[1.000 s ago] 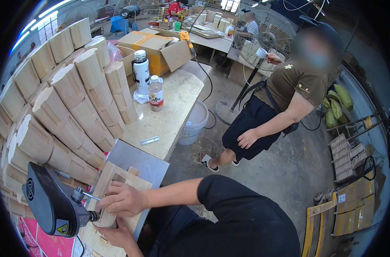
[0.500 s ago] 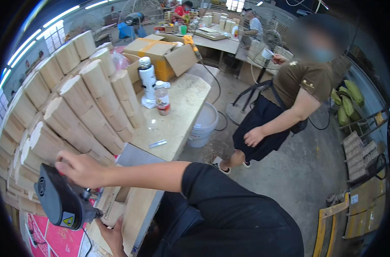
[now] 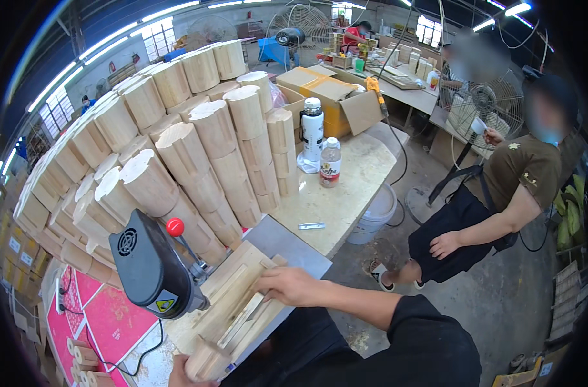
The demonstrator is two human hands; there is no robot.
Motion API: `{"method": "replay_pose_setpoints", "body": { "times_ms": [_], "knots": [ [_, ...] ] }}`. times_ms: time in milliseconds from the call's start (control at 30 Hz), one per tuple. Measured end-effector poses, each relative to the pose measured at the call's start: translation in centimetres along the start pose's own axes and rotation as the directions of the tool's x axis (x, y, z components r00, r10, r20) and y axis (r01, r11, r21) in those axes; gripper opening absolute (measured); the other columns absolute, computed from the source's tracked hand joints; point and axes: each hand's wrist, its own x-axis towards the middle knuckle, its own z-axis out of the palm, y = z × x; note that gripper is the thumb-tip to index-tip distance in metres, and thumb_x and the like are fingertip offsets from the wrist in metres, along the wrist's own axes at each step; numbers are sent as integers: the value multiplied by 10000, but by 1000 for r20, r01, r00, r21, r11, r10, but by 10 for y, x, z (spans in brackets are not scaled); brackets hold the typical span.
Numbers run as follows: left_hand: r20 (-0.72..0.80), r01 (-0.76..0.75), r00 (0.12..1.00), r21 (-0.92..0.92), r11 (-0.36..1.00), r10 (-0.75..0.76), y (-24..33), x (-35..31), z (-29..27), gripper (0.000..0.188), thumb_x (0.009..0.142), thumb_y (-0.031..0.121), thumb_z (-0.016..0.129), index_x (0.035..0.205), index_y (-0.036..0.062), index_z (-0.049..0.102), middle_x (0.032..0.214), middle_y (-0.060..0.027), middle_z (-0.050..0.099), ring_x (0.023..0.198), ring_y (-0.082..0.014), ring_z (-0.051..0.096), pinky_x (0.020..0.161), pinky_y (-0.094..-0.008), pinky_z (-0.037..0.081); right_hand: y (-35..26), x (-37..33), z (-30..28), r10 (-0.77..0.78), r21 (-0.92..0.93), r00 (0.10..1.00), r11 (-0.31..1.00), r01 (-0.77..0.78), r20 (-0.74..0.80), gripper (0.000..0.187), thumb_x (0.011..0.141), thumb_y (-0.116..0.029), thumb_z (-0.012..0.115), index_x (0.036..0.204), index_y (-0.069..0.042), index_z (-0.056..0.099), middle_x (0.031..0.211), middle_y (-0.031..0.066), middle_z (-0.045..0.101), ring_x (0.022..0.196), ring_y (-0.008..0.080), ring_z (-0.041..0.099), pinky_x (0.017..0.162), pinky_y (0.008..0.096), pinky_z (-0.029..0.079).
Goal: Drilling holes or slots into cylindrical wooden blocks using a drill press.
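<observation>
At the lower edge, my left hand is closed around the side of a pale wooden block. My right hand bends its fingers down onto a thin wooden strip in the slot of a wooden jig; its fingertips are partly hidden. Over the jig's left side stands a dark grey bench drill press, its lever ending in a red knob that neither hand touches.
Tall stacks of wooden blocks rise behind the drill. A flask, a plastic bottle and a small metal piece stand or lie on the bench. A person stands at right with a cup; a bucket stands beside the bench.
My right hand has left the drill lever's knob and come down to the jig. My left hand has moved from under the drill to the near end, now holding a block. The view has shifted left.
</observation>
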Motion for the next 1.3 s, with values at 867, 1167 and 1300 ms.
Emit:
{"method": "replay_pose_setpoints", "body": {
  "times_ms": [867, 1167, 1300],
  "knots": [
    [-693, -313, 643, 150, 938, 325, -5, 96, 139, 1118, 756, 98, 809, 1548, -65, 37, 1379, -374, 453, 1210, -507, 531, 997, -466, 470, 30, 27, 27, 348, 315, 937, 887, -337, 21, 351, 910, -14, 680, 1256, -7, 620, 1079, 58, 696, 892, 111, 651, 799, 250, 495],
    [-751, -199, 629, 93, 976, 200, -15, 113, 123, 1118, 728, 127, 849, 1534, -66, 99, 1287, -341, 540, 1083, -467, 613, 873, -455, 524, 17, 29, 72, 314, 360, 928, 904, -229, -199, 463, 934, 17, 600, 1392, 0, 534, 1481, 171, 492, 1236, 204, 555, 1029, 325, 436],
    [-686, -165, 714, 30, 986, 140, -15, 99, 115, 1059, 739, 99, 822, 1513, -105, 128, 1245, -343, 542, 1040, -479, 605, 844, -462, 522, 6, 25, 69, 358, 388, 923, 878, -281, -141, 469, 925, 31, 562, 1393, 9, 534, 1383, 143, 556, 1268, 215, 528, 1073, 332, 404]
  ]
}}
